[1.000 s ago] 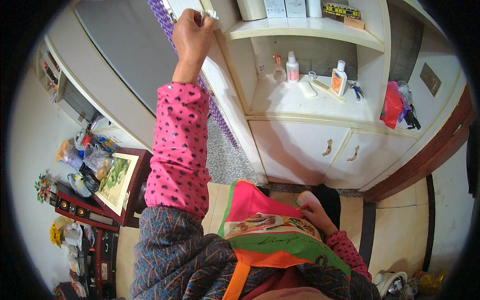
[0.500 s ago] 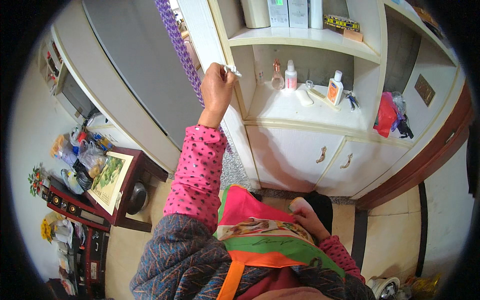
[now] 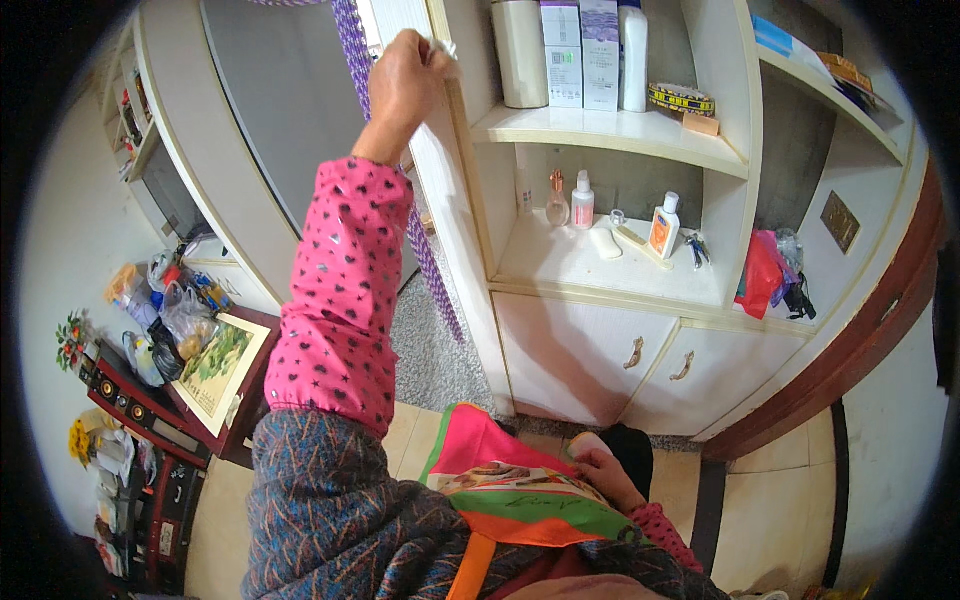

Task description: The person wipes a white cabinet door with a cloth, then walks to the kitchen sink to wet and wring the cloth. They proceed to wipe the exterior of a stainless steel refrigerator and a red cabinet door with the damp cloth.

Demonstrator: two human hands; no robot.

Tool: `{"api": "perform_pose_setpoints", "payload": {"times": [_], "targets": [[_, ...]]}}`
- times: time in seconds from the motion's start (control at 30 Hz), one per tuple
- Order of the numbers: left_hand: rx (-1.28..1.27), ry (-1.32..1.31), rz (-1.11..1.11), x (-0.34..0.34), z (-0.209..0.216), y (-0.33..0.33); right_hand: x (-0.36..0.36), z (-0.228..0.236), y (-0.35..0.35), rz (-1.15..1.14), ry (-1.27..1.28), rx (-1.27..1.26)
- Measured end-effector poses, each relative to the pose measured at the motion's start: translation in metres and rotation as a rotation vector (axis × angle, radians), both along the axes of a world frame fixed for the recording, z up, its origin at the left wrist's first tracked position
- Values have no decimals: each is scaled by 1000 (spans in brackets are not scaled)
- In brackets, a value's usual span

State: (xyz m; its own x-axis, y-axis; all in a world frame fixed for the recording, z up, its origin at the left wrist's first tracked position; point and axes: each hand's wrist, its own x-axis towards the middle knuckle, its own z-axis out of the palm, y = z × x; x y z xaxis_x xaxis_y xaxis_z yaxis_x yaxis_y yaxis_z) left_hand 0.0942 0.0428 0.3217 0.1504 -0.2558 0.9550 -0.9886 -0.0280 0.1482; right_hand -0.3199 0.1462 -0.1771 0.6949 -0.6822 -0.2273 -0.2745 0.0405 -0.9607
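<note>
My left hand is raised at the white upright edge of the cabinet, its fingers closed on a small crumpled white cloth. The cloth touches or nearly touches the upright; I cannot tell which. Low in front of my body, my right hand is closed beside the colourful apron. A pale rounded thing shows at its fingers, too small to name. The pink patterned sleeve of my left arm reaches up and forward.
The cabinet shelf holds small bottles and a bunch of keys. Boxes and tall containers stand above. A purple braided curtain hangs beside the upright. Left is a dark red table with bags.
My left hand has moved up along the upright with the white cloth. The view has shifted, so the shelves sit lower. My right hand stays near the apron.
</note>
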Motion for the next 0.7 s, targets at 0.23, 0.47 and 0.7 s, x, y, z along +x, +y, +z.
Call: {"api": "perform_pose_setpoints", "payload": {"times": [0.23,0.47,0.7], "targets": [[-129,-20,6,1,89,-3,1,-5,-2,4,-25,39],[-167,-70,90,2,148,-18,-6,-27,-12,-19,-21,182],[-174,48,118,-15,121,3,0,-13,-8,16,1,156]]}}
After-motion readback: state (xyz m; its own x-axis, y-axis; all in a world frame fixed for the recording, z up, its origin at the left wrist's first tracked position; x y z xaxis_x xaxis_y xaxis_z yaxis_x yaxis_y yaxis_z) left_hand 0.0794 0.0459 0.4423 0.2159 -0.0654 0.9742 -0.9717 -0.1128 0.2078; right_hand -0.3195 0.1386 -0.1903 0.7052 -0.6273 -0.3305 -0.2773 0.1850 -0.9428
